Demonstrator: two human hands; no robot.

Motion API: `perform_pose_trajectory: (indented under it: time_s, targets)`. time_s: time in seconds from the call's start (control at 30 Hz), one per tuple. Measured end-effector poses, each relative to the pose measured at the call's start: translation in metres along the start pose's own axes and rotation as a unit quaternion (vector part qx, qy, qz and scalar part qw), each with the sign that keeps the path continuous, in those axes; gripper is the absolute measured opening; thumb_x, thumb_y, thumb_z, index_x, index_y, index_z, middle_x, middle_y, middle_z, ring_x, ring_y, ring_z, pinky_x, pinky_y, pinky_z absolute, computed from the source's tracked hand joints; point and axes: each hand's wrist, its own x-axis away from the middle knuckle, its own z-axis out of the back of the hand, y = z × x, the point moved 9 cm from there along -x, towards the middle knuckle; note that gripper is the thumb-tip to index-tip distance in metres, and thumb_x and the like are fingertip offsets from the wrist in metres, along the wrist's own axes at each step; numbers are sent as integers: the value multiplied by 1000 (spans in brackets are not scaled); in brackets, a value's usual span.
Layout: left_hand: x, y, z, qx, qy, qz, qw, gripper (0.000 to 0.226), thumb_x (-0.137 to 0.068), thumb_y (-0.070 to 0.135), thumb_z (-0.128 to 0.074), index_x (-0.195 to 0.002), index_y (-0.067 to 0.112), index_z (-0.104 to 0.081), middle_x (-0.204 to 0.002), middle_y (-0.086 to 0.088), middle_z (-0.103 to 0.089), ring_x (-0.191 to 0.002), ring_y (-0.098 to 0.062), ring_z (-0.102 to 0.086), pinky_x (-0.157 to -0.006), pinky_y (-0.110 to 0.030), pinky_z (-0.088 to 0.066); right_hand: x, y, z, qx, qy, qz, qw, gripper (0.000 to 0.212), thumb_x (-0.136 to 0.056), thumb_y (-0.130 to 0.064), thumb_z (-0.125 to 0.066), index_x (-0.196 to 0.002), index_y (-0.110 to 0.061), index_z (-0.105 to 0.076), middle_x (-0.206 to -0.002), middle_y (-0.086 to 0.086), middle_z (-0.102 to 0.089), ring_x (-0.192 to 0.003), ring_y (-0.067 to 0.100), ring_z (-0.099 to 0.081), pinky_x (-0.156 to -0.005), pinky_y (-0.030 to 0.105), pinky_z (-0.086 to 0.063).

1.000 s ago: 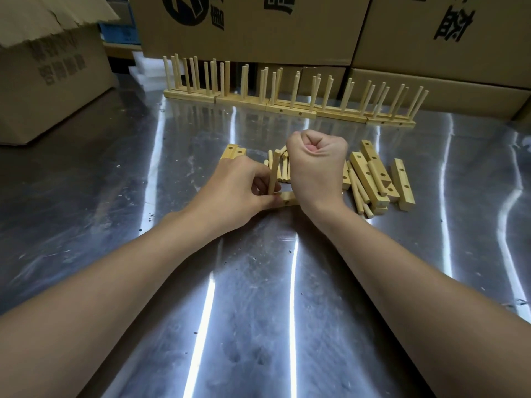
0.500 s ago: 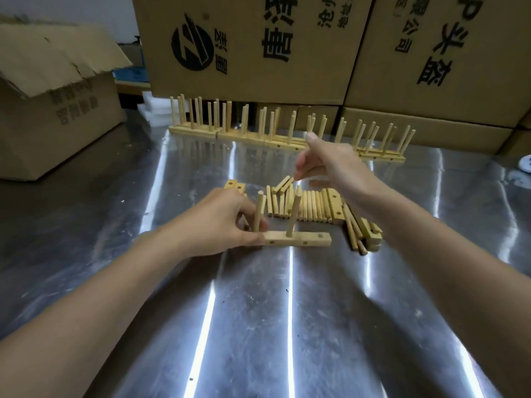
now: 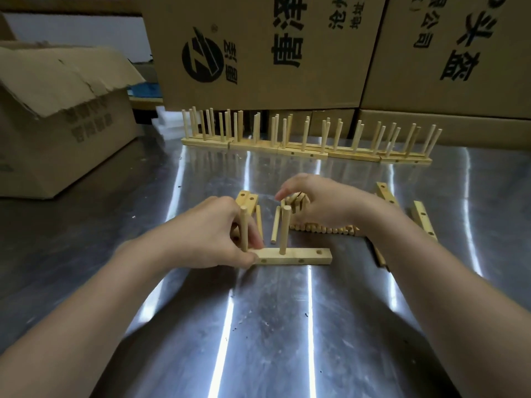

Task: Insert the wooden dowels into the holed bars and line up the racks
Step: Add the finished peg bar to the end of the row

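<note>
A holed wooden bar [image 3: 304, 256] lies on the steel table [image 3: 273, 326] with two dowels [image 3: 284, 229] standing upright in it and its right hole bare. My left hand [image 3: 212, 237] grips the bar's left end, fingers curled beside the left dowel. Just behind, my right hand [image 3: 319, 202] reaches down onto the pile of loose dowels [image 3: 321, 229], its fingers curled among them; whether it pinches one is hidden. A row of finished racks [image 3: 307, 145] stands along the far edge of the table.
Spare holed bars lie behind my left hand [image 3: 247, 199] and at the right [image 3: 423, 218]. A single loose dowel [image 3: 275, 225] lies beside the bar. Large cardboard boxes [image 3: 273, 50] wall off the back, and an open box [image 3: 57, 116] stands at the left.
My right hand came off the bar, lifted, then dropped onto the loose dowel pile. The left hand has kept hold of the bar. The camera tilted up.
</note>
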Motion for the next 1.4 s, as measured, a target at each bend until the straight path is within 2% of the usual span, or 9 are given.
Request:
perform_pose_trajectory:
  time_s: [0.1,0.43,0.57,0.67,0.77,0.87,1.07,1.2,1.4]
  targets:
    - [0,-1,-1,9,0,2,1000,11,-75,33,-90,-83,37,-83,-86,20,-75,-83,-3,-70,-66,-16,-51,2,-3,-9,21,-33,27,999,47,-97,-12,-71,-134,-41,-68,-159,-14,-42,-148,14,-38,-120,42,-36]
    - [1,-3,-2,28,-5,9,1000,13,-76,35,-89,-85,40,-82,-86,15,-76,-84,-6,-70,-68,-23,-55,1,-20,-14,68,-16,59,996,26,-89,-41,-82,-114,-44,-78,-146,-17,-54,-136,16,-50,-114,47,-40]
    - [1,-3,-3,28,-5,14,999,12,-76,35,-89,-84,38,-82,-85,15,-76,-83,-8,-70,-72,-31,-58,3,-37,-11,64,1,110,992,16,-87,-31,-86,-94,-45,-81,-135,-16,-62,-123,12,-56,-93,34,-43]
    - [2,-3,-2,29,-4,18,999,11,-76,34,-89,-83,38,-82,-85,17,-76,-84,-8,-71,-75,-33,-58,2,-37,-8,54,23,114,992,16,-92,-28,-82,-93,-42,-76,-126,-13,-64,-120,13,-57,-97,35,-47]
    - [2,-3,-3,33,-4,19,999,11,-76,32,-90,-83,37,-82,-85,16,-76,-83,-7,-70,-72,-28,-56,8,-35,19,-44,127,118,984,8,-98,-24,-72,-105,-29,-72,-108,-15,-68,-105,3,-63,-90,28,-54]
    - [1,-4,-3,32,-4,16,999,11,-77,32,-90,-83,37,-82,-85,16,-76,-83,-5,-70,-67,-21,-54,30,-18,54,-269,226,101,931,24,-100,-16,-68,-123,-23,-67,-101,-3,-77,-94,5,-72,-82,25,-60]
    - [1,-2,-5,38,-6,16,999,13,-75,33,-90,-84,37,-81,-89,15,-76,-80,-6,-70,-67,-23,-57,80,13,33,-456,199,27,867,20,-106,-5,-54,-124,-10,-63,-102,10,-77,-99,30,-76,-82,38,-65]
    - [1,0,-7,46,-5,8,999,11,-77,32,-90,-83,35,-82,-86,15,-75,-79,-7,-70,-63,-17,-53,95,16,9,-481,190,22,856,18,-106,1,-52,-119,-4,-62,-102,19,-74,-101,40,-73,-82,41,-63]
    - [1,2,-7,42,3,3,999,10,-78,32,-92,-81,36,-83,-90,18,-74,-80,-10,-68,-62,-21,-52,98,17,2,-418,197,38,886,20,-107,1,-48,-119,-7,-62,-98,15,-74,-99,31,-73,-82,41,-64]
